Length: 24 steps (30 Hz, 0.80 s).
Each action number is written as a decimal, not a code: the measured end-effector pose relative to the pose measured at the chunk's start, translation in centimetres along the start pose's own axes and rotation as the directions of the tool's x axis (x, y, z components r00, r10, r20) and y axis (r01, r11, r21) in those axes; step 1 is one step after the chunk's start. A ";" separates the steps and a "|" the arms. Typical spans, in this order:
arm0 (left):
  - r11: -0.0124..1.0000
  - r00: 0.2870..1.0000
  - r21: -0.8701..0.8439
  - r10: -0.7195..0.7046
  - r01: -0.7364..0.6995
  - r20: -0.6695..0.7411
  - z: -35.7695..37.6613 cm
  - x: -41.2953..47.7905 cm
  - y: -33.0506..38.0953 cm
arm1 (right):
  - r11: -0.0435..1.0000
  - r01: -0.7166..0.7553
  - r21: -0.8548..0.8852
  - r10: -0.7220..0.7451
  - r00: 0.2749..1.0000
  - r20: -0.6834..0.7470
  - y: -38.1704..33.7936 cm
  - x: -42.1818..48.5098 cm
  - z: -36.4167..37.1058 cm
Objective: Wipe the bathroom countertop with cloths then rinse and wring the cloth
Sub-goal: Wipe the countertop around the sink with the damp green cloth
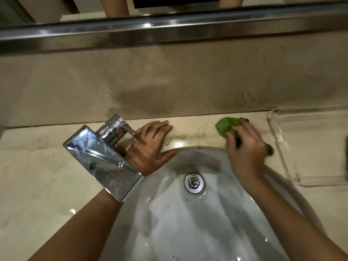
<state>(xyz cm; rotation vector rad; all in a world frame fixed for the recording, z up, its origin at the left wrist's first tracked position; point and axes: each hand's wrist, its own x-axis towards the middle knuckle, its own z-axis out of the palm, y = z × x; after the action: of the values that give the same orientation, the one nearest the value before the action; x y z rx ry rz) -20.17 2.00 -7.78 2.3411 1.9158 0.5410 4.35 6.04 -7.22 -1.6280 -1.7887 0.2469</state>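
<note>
A green cloth (226,126) lies bunched on the beige marble countertop (37,176) behind the right side of the white sink (188,223). My right hand (244,147) grips it with curled fingers, and cloth sticks out past both sides of the hand. Flat on the counter behind the basin rests my left hand (150,146), fingers straight, just right of the chrome faucet (105,157). The faucet spout hides my left wrist.
A clear plastic tray (301,147) sits on the counter at the right. A chrome drain plug (194,182) is in the basin's middle. A marble backsplash (169,81) and a metal mirror frame (169,27) rise behind. A dark object (346,157) touches the right edge.
</note>
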 end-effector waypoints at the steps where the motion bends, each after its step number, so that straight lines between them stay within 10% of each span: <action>1: 1.000 1.000 0.000 -0.002 0.002 0.004 0.0 0.0 0.0 | 1.000 0.013 0.021 -0.013 1.000 0.009 -1.6 0.1 1.3; 6: 1.000 1.000 -0.007 -0.014 0.014 0.015 0.1 0.1 -0.1 | 0.954 0.245 0.173 -0.284 0.923 0.260 -4.5 -1.8 2.3; 13: 1.000 0.999 0.012 -0.026 0.025 0.029 0.0 0.1 0.0 | 0.997 -0.028 -0.077 0.031 0.999 0.035 2.3 0.8 -1.9; 20: 1.000 0.999 0.001 -0.021 0.021 0.029 0.0 0.1 -0.1 | 0.982 0.176 0.063 -0.183 0.972 0.148 -2.4 -0.4 1.5; 24: 1.000 1.000 -0.011 -0.024 0.024 0.018 0.0 0.1 -0.1 | 0.997 0.065 -0.031 -0.065 0.998 0.003 2.4 -0.2 -1.6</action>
<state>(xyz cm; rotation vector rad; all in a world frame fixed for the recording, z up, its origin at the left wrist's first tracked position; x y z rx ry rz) -20.21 2.09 -7.77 2.3054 1.9257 0.5261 7.23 5.78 -7.43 -1.5884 -1.8519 0.1921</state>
